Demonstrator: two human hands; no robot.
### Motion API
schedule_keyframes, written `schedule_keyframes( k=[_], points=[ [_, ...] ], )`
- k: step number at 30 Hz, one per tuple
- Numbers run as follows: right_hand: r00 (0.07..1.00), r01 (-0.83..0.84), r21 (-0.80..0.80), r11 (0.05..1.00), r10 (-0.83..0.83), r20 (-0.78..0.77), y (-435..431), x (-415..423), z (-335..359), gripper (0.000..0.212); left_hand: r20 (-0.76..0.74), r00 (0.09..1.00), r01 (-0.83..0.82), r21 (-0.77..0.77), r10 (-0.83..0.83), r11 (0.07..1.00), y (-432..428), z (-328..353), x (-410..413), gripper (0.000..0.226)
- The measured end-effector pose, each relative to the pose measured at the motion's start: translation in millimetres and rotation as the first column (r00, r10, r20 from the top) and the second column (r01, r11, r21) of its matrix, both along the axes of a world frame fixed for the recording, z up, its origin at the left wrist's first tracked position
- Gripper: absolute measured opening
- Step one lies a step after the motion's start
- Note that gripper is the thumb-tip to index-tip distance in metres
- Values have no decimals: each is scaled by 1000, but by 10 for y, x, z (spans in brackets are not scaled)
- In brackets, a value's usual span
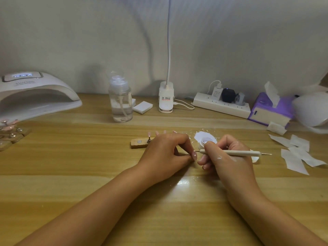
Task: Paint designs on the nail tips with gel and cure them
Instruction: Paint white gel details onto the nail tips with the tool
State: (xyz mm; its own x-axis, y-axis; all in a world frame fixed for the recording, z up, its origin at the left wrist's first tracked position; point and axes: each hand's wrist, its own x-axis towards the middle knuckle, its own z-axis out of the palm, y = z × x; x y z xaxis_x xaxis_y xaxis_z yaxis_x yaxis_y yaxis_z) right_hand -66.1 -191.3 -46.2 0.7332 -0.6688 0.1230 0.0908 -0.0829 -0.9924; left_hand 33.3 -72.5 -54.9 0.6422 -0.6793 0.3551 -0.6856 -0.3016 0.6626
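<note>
My left hand (166, 153) pinches a pale pink nail tip (194, 155) between thumb and fingers at the table's middle. My right hand (223, 157) grips a thin cream dotting pen (236, 153), whose fine point touches the nail tip. Just behind my right hand sits a small open pot of white gel (205, 139), with white smears around it. A wooden holder strip (140, 142) with pink nail tips on metal pegs lies behind my left hand. The white curing lamp (33, 95) stands at the far left with its display lit.
A clear pump bottle (120, 103), a clip lamp base (166, 98), a power strip (221, 103) and a purple tissue box (269, 110) line the back. Cut white wipes (298, 153) lie at the right. More nail holders (10, 130) sit at the left edge.
</note>
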Motion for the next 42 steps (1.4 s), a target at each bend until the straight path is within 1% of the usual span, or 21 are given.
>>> schedule_keyframes(
  k=[5, 11, 19, 23, 27, 37, 42],
  points=[
    [1000, 6, 8, 1000, -6, 11, -4, -8, -2, 23, -26, 999, 30, -18, -30, 999, 2, -3, 11, 30],
    [999, 10, 45, 999, -12, 41, -4, -12, 13, 24, 6, 1000, 2, 3, -2, 1000, -1, 2, 9, 34],
    [995, 44, 100, 994, -52, 80, -11, -28, 42, 30, -22, 999, 39, -29, -40, 999, 5, 1, 16, 22],
    [999, 11, 60, 998, -14, 44, 8, -18, 27, 26, -25, 999, 25, -27, -25, 999, 4, 21, 2, 32],
    [1000, -1, 30, 1000, 0, 31, 11, -21, 24, 25, -17, 1000, 13, -9, -14, 1000, 0, 34, -15, 34],
    [1000, -2, -2, 1000, 2, 15, 1, -14, 3, 23, 14, 1000, -1, 7, 1, 1000, -1, 16, -7, 34],
    [1000, -6, -1, 1000, 6, 17, -1, -13, -3, 22, -2, 1000, 5, 1, -5, 1000, -3, 16, -7, 32]
  ],
)
